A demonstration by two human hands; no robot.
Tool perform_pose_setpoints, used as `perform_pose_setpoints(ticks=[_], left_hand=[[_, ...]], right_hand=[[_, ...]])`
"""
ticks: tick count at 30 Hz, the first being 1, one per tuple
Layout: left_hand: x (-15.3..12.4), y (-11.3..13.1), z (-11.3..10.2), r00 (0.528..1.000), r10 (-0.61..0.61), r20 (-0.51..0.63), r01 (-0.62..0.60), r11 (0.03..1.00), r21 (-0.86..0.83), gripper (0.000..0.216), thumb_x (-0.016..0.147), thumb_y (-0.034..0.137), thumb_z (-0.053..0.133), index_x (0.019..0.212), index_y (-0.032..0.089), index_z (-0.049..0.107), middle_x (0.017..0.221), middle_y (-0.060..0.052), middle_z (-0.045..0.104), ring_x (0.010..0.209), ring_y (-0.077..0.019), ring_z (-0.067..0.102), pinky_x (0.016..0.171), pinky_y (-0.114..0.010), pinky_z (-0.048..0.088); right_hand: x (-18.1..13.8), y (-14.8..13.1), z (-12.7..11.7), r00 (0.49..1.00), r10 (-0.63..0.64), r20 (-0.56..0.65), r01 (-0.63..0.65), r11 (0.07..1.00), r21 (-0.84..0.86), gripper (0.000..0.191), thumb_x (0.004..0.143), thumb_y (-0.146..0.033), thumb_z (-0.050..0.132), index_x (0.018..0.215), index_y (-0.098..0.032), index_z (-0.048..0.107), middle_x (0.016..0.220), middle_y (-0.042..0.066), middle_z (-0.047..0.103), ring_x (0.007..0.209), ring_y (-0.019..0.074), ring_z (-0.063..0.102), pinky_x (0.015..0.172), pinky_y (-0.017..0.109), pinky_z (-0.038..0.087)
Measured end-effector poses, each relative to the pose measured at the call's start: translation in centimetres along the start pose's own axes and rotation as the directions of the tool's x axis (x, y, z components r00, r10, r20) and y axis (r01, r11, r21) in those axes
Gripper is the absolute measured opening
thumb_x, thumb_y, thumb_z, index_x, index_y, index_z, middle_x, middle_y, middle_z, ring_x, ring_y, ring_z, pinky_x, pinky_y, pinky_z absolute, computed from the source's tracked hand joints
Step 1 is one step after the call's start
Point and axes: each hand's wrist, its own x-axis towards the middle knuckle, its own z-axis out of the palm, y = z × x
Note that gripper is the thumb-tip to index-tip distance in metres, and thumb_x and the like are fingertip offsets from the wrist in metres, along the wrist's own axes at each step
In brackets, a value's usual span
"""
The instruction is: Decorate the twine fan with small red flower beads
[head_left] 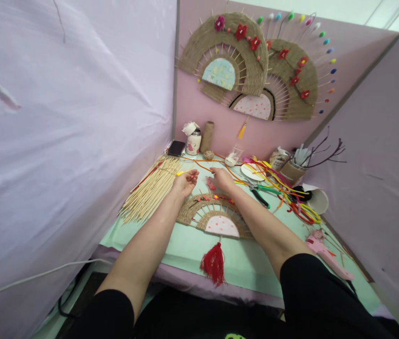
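Fan, red tassel; green clothing print, unreadable.

Left hand: beyond the fan, palm upturned, fingers curled. Right hand: beyond the fan, fingers bent toward left. Arms: two, outstretched, flanking the fan, forearms bare.

Garment, one: black; bright green marking, partly cut off at the lower edge of view. Sleeves, two: black, ending near the elbows. Forearms, two: bare. Hands, two: bare.
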Motion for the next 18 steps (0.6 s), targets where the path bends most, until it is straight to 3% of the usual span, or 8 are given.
perform_pose_setpoints(ticks=[5, 8, 11, 12, 15, 18], left_hand=[[-0.6, 0.2, 0.2, 0.998, -0.022, 0.066, 0.025, 0.999, -0.043, 0.026, 0.077, 0.002, 0.043, 0.089, 0.008, 0.065, 0.069, -0.007, 0.061, 0.054, -0.0075, 0.054, 0.047, -0.015, 0.044], [-1.4, 0.3, 0.6, 0.981, -0.016, 0.195, 0.037, 0.994, -0.106, 0.024, 0.087, 0.018, 0.043, 0.091, 0.008, 0.065, 0.084, -0.013, 0.067, 0.077, -0.0145, 0.066, 0.061, -0.02, 0.053], [-2.1, 0.0, 0.9, 0.947, 0.013, 0.321, 0.034, 0.989, -0.141, 0.037, 0.095, 0.032, 0.036, 0.096, 0.008, 0.065, 0.101, -0.017, 0.068, 0.101, -0.0194, 0.065, 0.078, -0.025, 0.054], [-2.3, -0.1, 1.0, 0.942, 0.019, 0.335, 0.025, 0.992, -0.126, 0.04, 0.096, 0.035, 0.035, 0.098, 0.009, 0.065, 0.103, -0.017, 0.068, 0.103, -0.0194, 0.065, 0.081, -0.026, 0.053], [-2.6, -0.5, 1.1, 0.937, 0.028, 0.347, -0.01, 0.998, -0.055, 0.043, 0.095, 0.044, 0.038, 0.106, 0.012, 0.064, 0.107, -0.016, 0.068, 0.105, -0.021, 0.064, 0.084, -0.03, 0.053], [-2.7, -0.5, 0.9, 0.928, 0.041, 0.371, -0.036, 0.999, -0.022, 0.048, 0.091, 0.054, 0.04, 0.112, 0.016, 0.062, 0.112, -0.016, 0.066, 0.107, -0.0248, 0.062, 0.086, -0.038, 0.052]], right_hand=[[-0.9, -1.2, -2.1, 0.99, -0.029, -0.138, 0.041, 0.996, 0.079, 0.041, 0.088, -0.009, 0.04, 0.12, -0.014, 0.064, 0.116, 0.012, 0.069, 0.11, 0.0226, 0.06, 0.096, 0.035, 0.042], [-3.1, -2.9, -3.5, 0.963, -0.064, -0.262, 0.101, 0.986, 0.133, 0.038, 0.092, -0.016, 0.038, 0.121, -0.016, 0.062, 0.12, 0.011, 0.066, 0.114, 0.0213, 0.056, 0.098, 0.036, 0.042], [-5.7, -4.8, -3.8, 0.873, -0.205, -0.442, 0.295, 0.944, 0.144, 0.036, 0.094, -0.03, 0.043, 0.124, -0.02, 0.061, 0.131, 0.011, 0.058, 0.122, 0.0247, 0.048, 0.105, 0.044, 0.036], [-6.4, -5.4, -3.6, 0.865, -0.253, -0.434, 0.328, 0.939, 0.108, 0.04, 0.093, -0.035, 0.046, 0.128, -0.021, 0.059, 0.139, 0.012, 0.052, 0.127, 0.0267, 0.043, 0.107, 0.047, 0.033], [-7.8, -6.9, -2.9, 0.904, -0.311, -0.292, 0.327, 0.945, 0.008, 0.054, 0.091, -0.047, 0.05, 0.137, -0.02, 0.05, 0.152, 0.012, 0.036, 0.139, 0.0317, 0.027, 0.111, 0.054, 0.023], [-8.7, -7.8, -2.4, 0.925, -0.329, -0.188, 0.329, 0.944, -0.03, 0.059, 0.091, -0.052, 0.047, 0.141, -0.022, 0.046, 0.155, 0.01, 0.032, 0.144, 0.0325, 0.017, 0.114, 0.057, 0.013]])
